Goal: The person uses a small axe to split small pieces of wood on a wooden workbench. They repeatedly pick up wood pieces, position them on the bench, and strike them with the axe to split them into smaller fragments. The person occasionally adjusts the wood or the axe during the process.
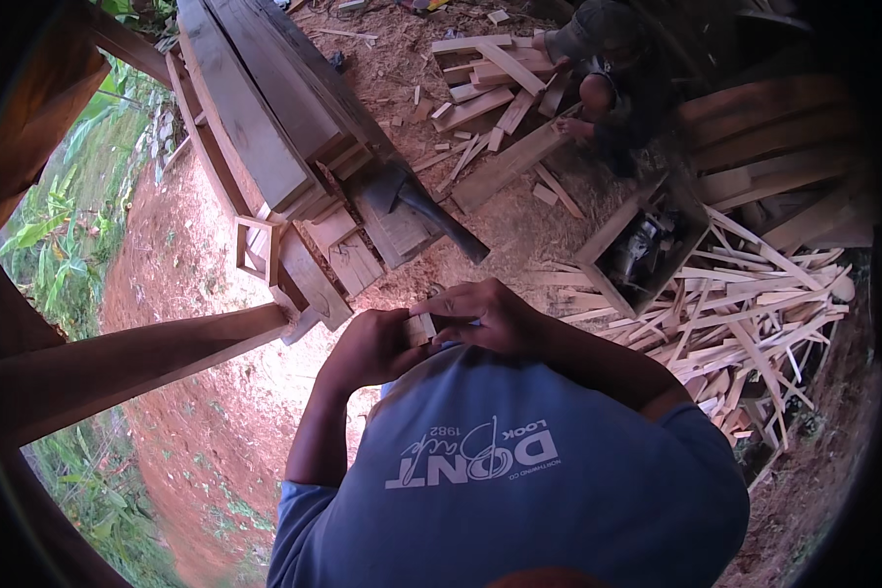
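Observation:
Close in front of my blue shirt, my left hand (367,345) is closed round a small pale wooden block (420,329). From the other side my right hand (495,316) grips the same block, its fingers bent over the top and far edge. Part of the block is hidden by the fingers and the shirt. Beyond my hands, an axe (429,210) with a dark handle lies on a board at the end of a plank stack (265,127). A small wooden frame (257,249) sits left of that stack.
A wooden post (137,367) slants in from the left. At right, a wooden box (598,265) holds dark items beside a heap of thin offcuts (745,323). Cut boards (490,83) lie scattered at the back, where another person (608,83) crouches with a hand on a plank.

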Tool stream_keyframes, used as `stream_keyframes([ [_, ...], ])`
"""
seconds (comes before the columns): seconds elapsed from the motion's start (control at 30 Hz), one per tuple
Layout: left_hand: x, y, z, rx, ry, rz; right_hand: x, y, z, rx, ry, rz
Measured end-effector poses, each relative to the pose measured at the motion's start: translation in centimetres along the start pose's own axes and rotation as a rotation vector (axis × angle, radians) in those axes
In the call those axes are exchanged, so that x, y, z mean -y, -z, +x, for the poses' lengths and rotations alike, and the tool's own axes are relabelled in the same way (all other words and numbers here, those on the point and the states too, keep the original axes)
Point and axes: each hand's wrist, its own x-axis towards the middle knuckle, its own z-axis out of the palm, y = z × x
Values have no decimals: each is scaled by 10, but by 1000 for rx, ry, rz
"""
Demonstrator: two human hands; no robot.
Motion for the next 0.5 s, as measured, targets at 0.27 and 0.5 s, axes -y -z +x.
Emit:
stream_keyframes([
  [0.27,2,-7,16,8,16,236,-30,-2,1,-76,-96,88],
  [0.5,26,-52,11,-142,-31,155,-44,2,-3,47,-343,325],
])
